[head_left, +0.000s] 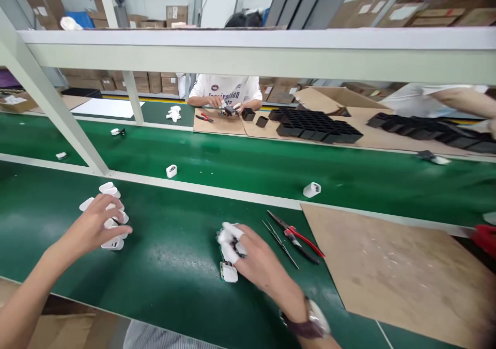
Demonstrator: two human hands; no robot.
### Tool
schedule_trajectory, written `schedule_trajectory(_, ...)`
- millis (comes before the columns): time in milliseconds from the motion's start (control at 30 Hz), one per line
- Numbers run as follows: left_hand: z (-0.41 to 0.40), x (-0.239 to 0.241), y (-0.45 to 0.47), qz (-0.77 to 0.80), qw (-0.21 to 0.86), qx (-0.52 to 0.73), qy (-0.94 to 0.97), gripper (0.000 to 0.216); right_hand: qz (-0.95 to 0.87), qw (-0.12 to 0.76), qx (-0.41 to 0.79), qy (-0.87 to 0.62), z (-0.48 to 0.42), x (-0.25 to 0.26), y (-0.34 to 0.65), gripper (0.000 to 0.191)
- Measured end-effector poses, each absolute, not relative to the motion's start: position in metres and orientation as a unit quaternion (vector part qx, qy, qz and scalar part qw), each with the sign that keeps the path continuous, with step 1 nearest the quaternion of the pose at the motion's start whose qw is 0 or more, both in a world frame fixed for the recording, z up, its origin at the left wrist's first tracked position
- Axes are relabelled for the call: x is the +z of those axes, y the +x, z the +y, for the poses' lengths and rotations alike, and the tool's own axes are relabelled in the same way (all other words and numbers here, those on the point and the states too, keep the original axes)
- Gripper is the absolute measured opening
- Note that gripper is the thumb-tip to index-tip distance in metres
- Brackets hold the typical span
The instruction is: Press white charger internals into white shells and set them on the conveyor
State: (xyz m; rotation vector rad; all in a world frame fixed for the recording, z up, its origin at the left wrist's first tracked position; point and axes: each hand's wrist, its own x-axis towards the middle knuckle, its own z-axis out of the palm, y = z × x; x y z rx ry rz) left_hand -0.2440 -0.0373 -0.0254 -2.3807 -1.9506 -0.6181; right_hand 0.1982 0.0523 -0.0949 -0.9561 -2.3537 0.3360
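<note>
At the left, my left hand (93, 225) reaches over a cluster of small white plastic housings (112, 243), thumb and fingers apart. The hand partly covers several of them, and I cannot tell which ones it touches. In the middle, my right hand (251, 256), wearing white finger covers and a wristwatch (310, 320), has its fingers curled round a small circuit board (219, 238), mostly hidden under them. Just below those fingertips lies another small board with a white block on it (229, 272). To the right of this hand are tweezers (281, 244) and red-handled pliers (296, 236).
A brown board (395, 266) covers the bench at right. White housings (312, 189) stand on the green belt (232, 158) beyond a pale rail. Across it a co-worker (228, 91) handles a small dark part near black trays (318, 124). A shelf beam (248, 60) crosses overhead.
</note>
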Motion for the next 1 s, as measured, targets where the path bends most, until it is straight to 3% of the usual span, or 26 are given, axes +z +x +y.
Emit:
schedule_trajectory(133, -0.083, -0.061, -0.257, -0.620, 0.080, -0.142, -0.767, 0.028, -0.913, 0.224, 0.124, -0.317, 0.036, -0.094, 0.124, 0.023)
schedule_trajectory(233, -0.096, -0.074, -0.251, -0.613, 0.076, -0.162, -0.770, 0.022, -0.928, 0.158, 0.085, -0.326, 0.034, -0.098, 0.106, 0.011)
schedule_trajectory(300, -0.098, -0.070, -0.238, -0.594, 0.036, -0.188, -0.781, 0.020, -0.929, 0.140, 0.075, -0.333, 0.034, -0.098, 0.110, 0.016)
schedule_trajectory(433, -0.078, -0.055, -0.202, -0.552, -0.067, -0.215, -0.803, 0.012, -0.945, 0.133, 0.127, -0.270, 0.033, -0.093, 0.130, 0.047)
schedule_trajectory(533, -0.039, -0.063, -0.170, -0.512, -0.091, -0.230, -0.822, 0.013, -0.956, 0.099, 0.182, -0.209, 0.031, -0.095, 0.136, 0.059)
schedule_trajectory(667, 0.010, -0.094, -0.138, -0.506, -0.092, -0.223, -0.828, 0.029, -0.944, 0.083, 0.194, -0.254, 0.026, -0.102, 0.135, 0.044)
schedule_trajectory(900, 0.007, -0.112, -0.151, -0.531, -0.250, -0.251, -0.770, 0.094, -0.940, 0.154, 0.186, -0.241, 0.024, -0.114, 0.136, 0.040)
schedule_trajectory(1000, 0.001, -0.115, -0.157, -0.543, -0.309, -0.237, -0.744, 0.084, -0.924, 0.223, 0.167, -0.262, 0.025, -0.113, 0.131, 0.040)
